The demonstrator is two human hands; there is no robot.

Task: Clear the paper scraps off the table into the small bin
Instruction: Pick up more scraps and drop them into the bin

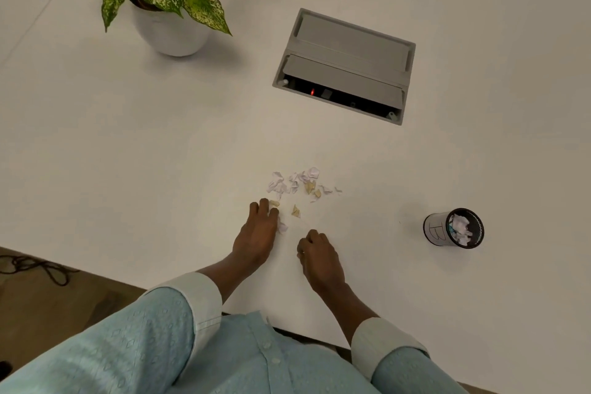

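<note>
Several white and yellowish paper scraps (297, 184) lie in a loose cluster on the white table (160, 153), just beyond my hands. My left hand (259, 232) rests palm down at the near edge of the cluster. Its fingers curl over a few scraps, and white bits show at the fingertips and by the thumb. My right hand (319, 254) is beside it, fingers curled into a loose fist, with no paper visible in it. The small bin (454, 227), a round cup with a black inside, stands to the right and holds crumpled paper.
A potted plant (169, 19) in a white pot stands at the back left. A grey cable box (345, 64) with its flap open is set into the table at the back centre. The table's near edge runs just behind my wrists.
</note>
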